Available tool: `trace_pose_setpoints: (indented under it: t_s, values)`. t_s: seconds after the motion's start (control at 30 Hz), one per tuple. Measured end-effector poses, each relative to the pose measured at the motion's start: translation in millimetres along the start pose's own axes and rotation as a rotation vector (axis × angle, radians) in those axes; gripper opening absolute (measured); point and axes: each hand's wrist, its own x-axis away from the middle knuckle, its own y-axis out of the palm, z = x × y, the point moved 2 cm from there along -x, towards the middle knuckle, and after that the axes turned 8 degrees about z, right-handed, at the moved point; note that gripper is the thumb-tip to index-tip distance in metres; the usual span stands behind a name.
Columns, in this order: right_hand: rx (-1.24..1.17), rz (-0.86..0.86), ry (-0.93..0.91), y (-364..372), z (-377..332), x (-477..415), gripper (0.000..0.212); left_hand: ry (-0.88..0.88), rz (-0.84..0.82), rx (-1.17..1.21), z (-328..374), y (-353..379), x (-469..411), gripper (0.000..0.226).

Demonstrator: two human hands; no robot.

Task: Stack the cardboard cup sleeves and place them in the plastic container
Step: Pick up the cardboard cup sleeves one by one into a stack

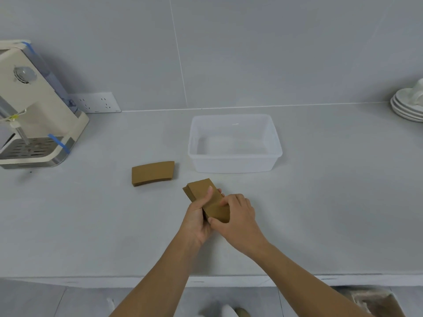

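Note:
A stack of brown cardboard cup sleeves is held just above the grey counter, near its middle. My left hand grips the stack from the left, thumb on top. My right hand clasps the stack's near end from the right. A second small pile of sleeves lies flat on the counter to the left, apart from both hands. The clear plastic container stands empty just beyond the held stack, slightly to the right.
A cream coffee machine stands at the far left by a wall socket. White saucers with a cup sit at the far right. The counter's front edge runs below my forearms.

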Motion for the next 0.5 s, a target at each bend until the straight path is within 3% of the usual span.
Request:
trace_pose_setpoints:
  t_s: [0.23, 0.5]
  values:
    - [-0.077, -0.066, 0.006, -3, 9, -4, 0.031, 0.018, 0.044, -0.119, -2, -3, -5, 0.016]
    - [-0.236, -0.049, -0.018, -33, 25, -34, 0.032, 0.046, -0.012, -0.557, 9, -5, -2, 0.027]
